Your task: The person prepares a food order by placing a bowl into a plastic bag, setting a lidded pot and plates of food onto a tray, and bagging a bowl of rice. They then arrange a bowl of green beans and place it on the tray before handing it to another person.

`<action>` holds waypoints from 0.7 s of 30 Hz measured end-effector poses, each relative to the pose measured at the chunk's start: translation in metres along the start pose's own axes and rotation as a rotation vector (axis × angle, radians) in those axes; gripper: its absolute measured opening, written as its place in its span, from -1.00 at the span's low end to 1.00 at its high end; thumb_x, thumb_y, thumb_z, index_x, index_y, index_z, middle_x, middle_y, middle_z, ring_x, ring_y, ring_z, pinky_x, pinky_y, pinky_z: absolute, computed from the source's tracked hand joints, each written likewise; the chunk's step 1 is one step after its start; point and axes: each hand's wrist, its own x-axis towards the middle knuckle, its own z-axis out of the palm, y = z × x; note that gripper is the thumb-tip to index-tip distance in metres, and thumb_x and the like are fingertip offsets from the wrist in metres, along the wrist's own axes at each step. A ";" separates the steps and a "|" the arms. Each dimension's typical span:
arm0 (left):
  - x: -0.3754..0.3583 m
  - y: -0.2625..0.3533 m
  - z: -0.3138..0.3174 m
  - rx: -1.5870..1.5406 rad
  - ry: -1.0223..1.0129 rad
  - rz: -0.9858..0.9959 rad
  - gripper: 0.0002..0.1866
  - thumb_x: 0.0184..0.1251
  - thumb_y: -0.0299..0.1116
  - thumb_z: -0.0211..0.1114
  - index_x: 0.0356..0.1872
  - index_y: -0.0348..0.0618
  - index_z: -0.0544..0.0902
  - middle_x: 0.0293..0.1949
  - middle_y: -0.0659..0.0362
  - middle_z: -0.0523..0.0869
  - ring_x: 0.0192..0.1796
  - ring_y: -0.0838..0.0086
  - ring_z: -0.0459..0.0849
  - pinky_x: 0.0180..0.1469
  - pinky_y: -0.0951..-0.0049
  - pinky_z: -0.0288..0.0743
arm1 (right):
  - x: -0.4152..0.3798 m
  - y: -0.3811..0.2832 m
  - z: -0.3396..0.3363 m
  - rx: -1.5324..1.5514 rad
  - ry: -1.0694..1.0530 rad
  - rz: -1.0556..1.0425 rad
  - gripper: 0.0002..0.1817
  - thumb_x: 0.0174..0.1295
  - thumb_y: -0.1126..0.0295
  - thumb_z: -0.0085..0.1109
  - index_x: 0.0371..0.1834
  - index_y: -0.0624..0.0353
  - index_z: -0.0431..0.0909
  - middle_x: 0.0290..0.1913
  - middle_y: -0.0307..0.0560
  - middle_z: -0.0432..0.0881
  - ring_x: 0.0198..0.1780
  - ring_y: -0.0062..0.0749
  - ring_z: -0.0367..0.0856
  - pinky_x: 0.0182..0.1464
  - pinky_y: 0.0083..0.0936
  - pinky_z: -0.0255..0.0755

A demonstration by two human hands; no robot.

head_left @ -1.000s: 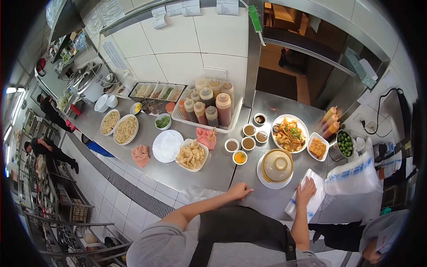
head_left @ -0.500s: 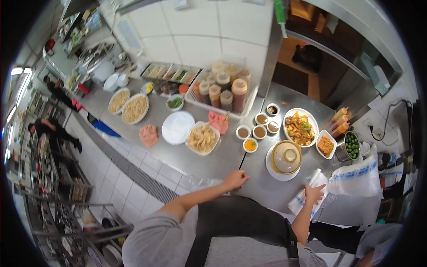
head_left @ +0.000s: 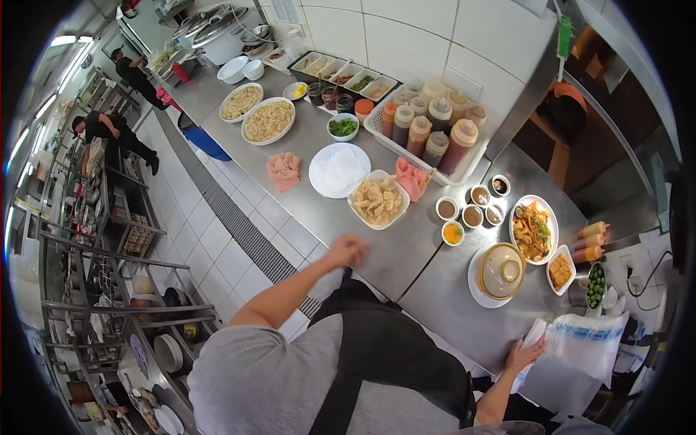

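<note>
At the near right edge of the steel tabletop (head_left: 428, 290), the right hand (head_left: 523, 357) closes its grip on a stack of plastic bags (head_left: 580, 344), just beside the lidded clay pot (head_left: 502, 271). The bags look light, limp and slippery, best pinched at one edge. The left hand (head_left: 346, 251) hovers blurred over the near edge; its grip cannot be told.

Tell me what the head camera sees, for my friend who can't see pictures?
A person in a dark apron leans over a steel kitchen counter, left hand at its edge and right hand on a stack of plastic bags. Nearby sit a lidded clay pot, small sauce cups, fried snacks and squeeze bottles.
</note>
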 end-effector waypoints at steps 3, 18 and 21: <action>-0.004 0.036 -0.107 -0.030 0.423 0.005 -0.62 0.42 -0.06 0.16 -0.46 -0.15 0.65 -0.65 0.23 0.61 -0.67 0.61 0.42 -0.60 0.55 0.23 | -0.001 0.001 0.005 -0.118 -0.024 -0.087 -0.16 0.27 -0.15 0.04 0.59 -0.22 -0.01 0.56 -0.06 0.06 0.53 0.00 0.07 0.47 0.10 -0.06; 0.125 0.047 -0.431 -0.701 0.462 -0.163 -0.55 0.45 -0.18 0.15 0.17 -0.34 0.48 -0.01 0.01 0.72 -0.06 0.35 0.75 -0.21 0.53 0.52 | -0.086 -0.181 -0.008 -0.276 0.056 0.281 -0.18 0.33 -0.25 -0.08 0.60 -0.25 -0.04 0.63 -0.20 -0.16 0.61 -0.11 -0.15 0.51 0.26 -0.33; 0.171 0.025 -0.448 -0.680 0.420 -0.032 -0.66 0.43 -0.28 0.03 0.08 -0.26 0.52 -0.01 0.01 0.74 -0.11 0.37 0.76 -0.29 0.66 0.49 | -0.111 -0.228 -0.028 -0.174 -0.089 0.312 -0.23 0.33 -0.10 0.02 0.57 -0.19 0.03 0.62 -0.12 -0.12 0.60 -0.10 -0.13 0.52 0.23 -0.35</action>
